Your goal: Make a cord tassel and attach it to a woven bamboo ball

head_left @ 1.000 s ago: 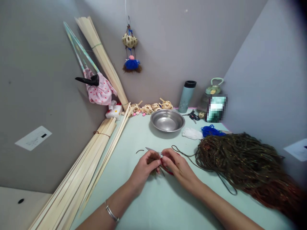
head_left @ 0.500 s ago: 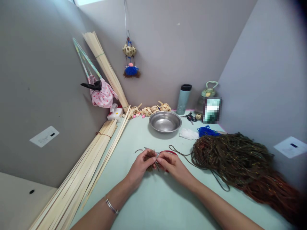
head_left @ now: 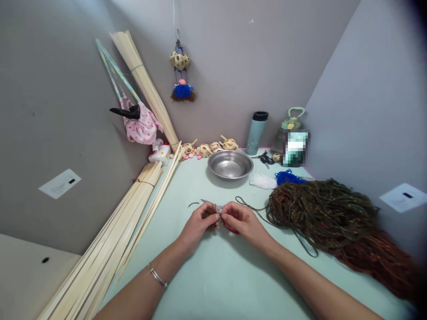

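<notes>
Keeping brown yarn tuft (head_left: 210, 210) at dial centre, low over mint-green tabletop (head_left: 200, 280), between both hands. Clamping tuft with left hand (head_left: 196, 224), pressing with thumb at the near side and curling fingers around the far. Bringing together thumb and fingertips of right hand (head_left: 242, 218) at tuft's three o'clock edge; leaving unclear, at so small a size, any strand pinched between.

Change, against half a second ago: hiding, behind right hand, the upper red loop of red-handled scissors (head_left: 232, 230), then visible above the knuckles. Showing now only a bit of red below right hand, plus blade tip at ten o'clock. Also showing fewer loose strand ends under tuft.

Bearing on the work: probably handling strands by fingertip rather than cutting, judging by scissors mostly covered; not revealing whether resting on tabletop or hooked on a finger.

Also listing: at ten o'clock, short dark cord snippet (head_left: 193, 204); at three, large brown-green yarn hank (head_left: 323, 213), trailing a looped end toward right hand; at two, blue yarn (head_left: 289, 177); near twelve, steel basin (head_left: 230, 178); between eight and nine, tied bamboo strips (head_left: 110, 240).
</notes>
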### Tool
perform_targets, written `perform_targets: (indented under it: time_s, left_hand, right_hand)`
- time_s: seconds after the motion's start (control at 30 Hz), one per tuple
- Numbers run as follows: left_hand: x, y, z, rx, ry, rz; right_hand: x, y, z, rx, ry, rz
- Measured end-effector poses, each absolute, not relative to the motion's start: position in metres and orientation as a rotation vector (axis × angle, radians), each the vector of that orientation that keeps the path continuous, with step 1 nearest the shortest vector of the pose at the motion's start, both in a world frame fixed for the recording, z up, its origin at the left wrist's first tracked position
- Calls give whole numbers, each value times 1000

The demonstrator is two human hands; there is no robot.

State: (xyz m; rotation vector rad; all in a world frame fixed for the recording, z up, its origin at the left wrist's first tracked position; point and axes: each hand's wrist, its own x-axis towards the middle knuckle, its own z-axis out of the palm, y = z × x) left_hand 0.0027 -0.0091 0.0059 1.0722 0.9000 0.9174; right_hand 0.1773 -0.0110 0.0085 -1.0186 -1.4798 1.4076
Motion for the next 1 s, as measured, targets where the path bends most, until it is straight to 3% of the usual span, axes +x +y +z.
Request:
perform_targets:
  time_s: [1.0]
  left_hand:
    - [6,-11,7,1041,900,887]
  right_hand:
    - [173,-14,9,-1097,-1424,1324]
